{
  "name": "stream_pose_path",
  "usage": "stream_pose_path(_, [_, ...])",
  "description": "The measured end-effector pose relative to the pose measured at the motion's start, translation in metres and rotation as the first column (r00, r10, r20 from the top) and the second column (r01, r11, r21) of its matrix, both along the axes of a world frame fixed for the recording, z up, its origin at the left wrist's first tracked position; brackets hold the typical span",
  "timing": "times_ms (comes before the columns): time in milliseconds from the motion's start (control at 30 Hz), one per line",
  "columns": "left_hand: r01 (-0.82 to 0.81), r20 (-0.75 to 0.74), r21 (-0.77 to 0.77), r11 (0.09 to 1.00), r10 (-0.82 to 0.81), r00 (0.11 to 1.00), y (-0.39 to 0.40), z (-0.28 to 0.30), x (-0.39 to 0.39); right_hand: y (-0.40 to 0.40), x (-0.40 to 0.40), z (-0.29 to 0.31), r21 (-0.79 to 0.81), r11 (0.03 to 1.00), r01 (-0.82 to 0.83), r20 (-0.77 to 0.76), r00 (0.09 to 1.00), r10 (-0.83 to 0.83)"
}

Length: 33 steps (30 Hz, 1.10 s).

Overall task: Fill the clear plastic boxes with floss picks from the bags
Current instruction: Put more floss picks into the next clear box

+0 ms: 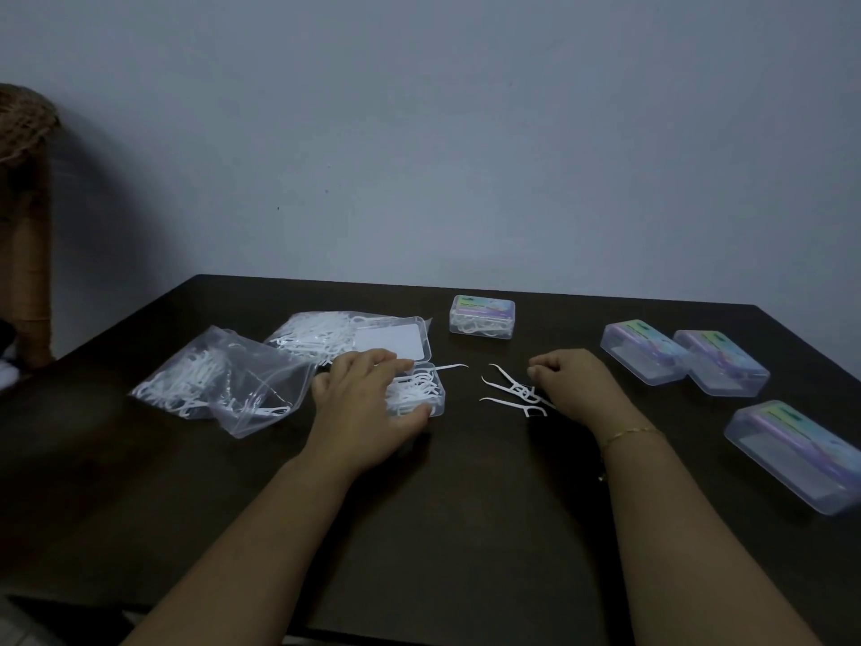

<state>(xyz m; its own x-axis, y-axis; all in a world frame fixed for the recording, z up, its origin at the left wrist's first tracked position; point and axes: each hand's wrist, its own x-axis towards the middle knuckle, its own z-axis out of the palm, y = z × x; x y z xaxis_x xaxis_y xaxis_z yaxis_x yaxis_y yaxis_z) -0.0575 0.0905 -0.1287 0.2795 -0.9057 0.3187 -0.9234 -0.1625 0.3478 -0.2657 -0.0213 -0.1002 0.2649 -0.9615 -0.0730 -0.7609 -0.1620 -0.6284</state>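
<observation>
My left hand (pixel 363 403) lies flat over an open clear box (pixel 439 397) full of white floss picks, with the fingers spread across the picks and the thumb at the box's near edge. The box's lid (pixel 391 342) lies open behind it. One pick (pixel 452 366) sticks out to the right. My right hand (pixel 573 384) is curled, and the head ends of three loose floss picks (pixel 505 391) are tucked under its fingers. Two clear bags of picks (pixel 223 380) (pixel 317 333) lie to the left.
A closed box with picks inside (pixel 482 317) stands at the back of the dark table (pixel 466 529). Three closed clear boxes (pixel 643 352) (pixel 720 363) (pixel 792 454) sit at the right. A wicker chair (pixel 23 179) stands at the far left, and a wall rises behind the table.
</observation>
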Motion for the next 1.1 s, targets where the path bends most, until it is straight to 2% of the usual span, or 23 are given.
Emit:
stream_pose_path(200, [0.005,-0.002,-0.012,1.000,-0.005,1.000,0.000,0.000,0.000,0.006,0.009,-0.002,0.078,0.993,-0.086,-0.181,0.979,0.099])
stream_pose_path(433, [0.005,0.001,0.000,1.000,-0.005,1.000,0.000,-0.002,0.001,0.006,0.017,0.004,0.146,0.988,-0.050,-0.302,0.949,0.092])
stream_pose_path(833, [-0.013,-0.033,0.017,1.000,0.013,0.999,-0.002,-0.002,0.001,0.017,0.020,0.004,0.034,0.997,-0.075,-0.479,0.874,0.082])
stream_pose_path(1100, [-0.026,-0.123,0.014,1.000,0.027,0.992,-0.002,-0.003,0.002,0.020,0.025,0.000,-0.054,0.993,-0.105,-0.487,0.871,0.066])
